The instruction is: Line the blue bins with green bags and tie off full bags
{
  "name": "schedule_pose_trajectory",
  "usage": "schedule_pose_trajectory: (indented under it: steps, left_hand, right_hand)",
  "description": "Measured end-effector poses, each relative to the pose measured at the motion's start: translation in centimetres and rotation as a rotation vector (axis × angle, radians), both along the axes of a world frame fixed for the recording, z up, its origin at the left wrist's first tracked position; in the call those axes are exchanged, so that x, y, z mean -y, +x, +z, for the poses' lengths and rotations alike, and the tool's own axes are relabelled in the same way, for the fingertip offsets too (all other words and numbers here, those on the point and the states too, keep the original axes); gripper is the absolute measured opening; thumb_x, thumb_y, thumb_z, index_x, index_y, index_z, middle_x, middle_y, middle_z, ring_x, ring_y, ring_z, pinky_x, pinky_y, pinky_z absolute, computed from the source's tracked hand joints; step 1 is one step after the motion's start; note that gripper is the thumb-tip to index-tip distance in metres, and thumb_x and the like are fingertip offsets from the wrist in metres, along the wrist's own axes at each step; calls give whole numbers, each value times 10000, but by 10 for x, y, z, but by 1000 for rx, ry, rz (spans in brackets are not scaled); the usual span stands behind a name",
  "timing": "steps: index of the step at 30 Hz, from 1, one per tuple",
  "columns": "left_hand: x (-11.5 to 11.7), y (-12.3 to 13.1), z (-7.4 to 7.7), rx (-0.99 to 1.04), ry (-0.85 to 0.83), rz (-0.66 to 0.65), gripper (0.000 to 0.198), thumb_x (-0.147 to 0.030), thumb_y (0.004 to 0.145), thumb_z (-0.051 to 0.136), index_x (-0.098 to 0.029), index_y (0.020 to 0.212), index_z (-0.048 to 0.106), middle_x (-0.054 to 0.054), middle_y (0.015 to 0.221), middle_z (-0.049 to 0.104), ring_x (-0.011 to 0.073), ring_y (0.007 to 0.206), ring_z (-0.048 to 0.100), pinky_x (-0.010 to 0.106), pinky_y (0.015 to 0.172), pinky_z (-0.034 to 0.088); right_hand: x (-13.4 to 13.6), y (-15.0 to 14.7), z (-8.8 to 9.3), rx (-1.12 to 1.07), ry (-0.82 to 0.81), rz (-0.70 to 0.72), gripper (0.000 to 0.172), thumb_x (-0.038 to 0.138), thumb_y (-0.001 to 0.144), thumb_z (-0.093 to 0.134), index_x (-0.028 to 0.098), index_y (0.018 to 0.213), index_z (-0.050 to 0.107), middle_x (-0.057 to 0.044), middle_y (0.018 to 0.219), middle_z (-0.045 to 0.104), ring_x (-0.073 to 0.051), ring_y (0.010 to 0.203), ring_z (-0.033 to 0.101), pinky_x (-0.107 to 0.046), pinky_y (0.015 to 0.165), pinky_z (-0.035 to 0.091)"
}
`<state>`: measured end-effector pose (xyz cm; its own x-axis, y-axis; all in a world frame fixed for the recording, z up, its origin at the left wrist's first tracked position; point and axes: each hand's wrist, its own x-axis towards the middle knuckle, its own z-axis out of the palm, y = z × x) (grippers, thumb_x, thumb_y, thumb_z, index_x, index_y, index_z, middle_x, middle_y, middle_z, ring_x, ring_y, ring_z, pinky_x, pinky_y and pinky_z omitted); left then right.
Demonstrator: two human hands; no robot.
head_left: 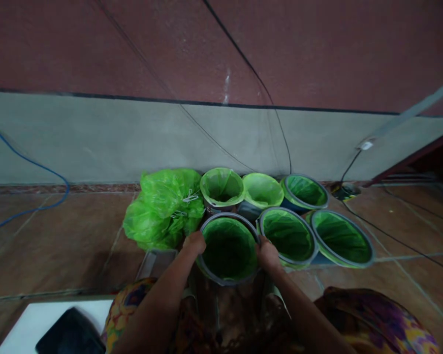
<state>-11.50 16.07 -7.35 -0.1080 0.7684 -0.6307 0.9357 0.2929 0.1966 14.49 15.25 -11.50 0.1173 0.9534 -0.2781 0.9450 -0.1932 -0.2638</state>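
Observation:
Between my two hands is a round bin (229, 248) lined with a green bag, a grey ring around its rim. My left hand (195, 243) grips the rim on the left side, and my right hand (268, 253) grips it on the right. Just right of my right hand stands another lined bin (288, 235) with a grey ring. Beyond the held bin are a lined bin (222, 187) and a paler green one (263, 191), both without a grey ring showing. Bunched green bags (166, 209) with white drawstrings lie to the left.
Two more ringed bins, one at the back (305, 191) and one at the right (341, 239), complete the group by the wall (96, 142). A blue cable (40, 169) crosses the floor at left. Near me lies a white board (25, 324) with a dark object (72, 332) on it.

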Motion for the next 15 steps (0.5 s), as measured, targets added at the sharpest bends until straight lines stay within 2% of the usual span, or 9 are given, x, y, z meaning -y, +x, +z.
schedule_pose_trajectory:
  steps: [3, 8, 13, 15]
  left_hand:
    - [0, -1, -5, -28, -25, 2, 329, -161, 812, 548, -83, 1100, 686, 235, 1135, 684, 305, 1095, 649, 324, 830, 532]
    - [-2, 2, -7, -19, -55, 17, 301, -264, 840, 609, -116, 1094, 677, 217, 1085, 690, 299, 1051, 657, 335, 800, 532]
    - [1, 3, -6, 8, -69, 16, 369, -397, 903, 578, -148, 1175, 600, 109, 1139, 641, 205, 998, 636, 390, 849, 538]
    - [3, 3, -6, 15, -69, 18, 374, -415, 912, 559, -158, 1183, 589, 89, 1148, 631, 191, 988, 630, 396, 851, 538]
  right_hand:
    - [-1, -3, -7, 80, -35, 81, 344, 182, 947, 388, 62, 1227, 548, -178, 1088, 689, -245, 1047, 653, -283, 880, 445]
    - [-7, -6, -14, 173, -100, 98, 308, 180, 958, 365, 90, 1162, 577, -187, 1122, 674, -242, 1007, 672, -297, 819, 468]
    - [-6, -8, -22, 209, -144, 138, 294, 130, 939, 379, 99, 1138, 594, -195, 1074, 684, -228, 972, 688, -292, 788, 478]
    - [-4, -8, -25, 211, -153, 142, 295, 108, 931, 380, 95, 1129, 599, -195, 1032, 693, -219, 949, 697, -285, 782, 483]
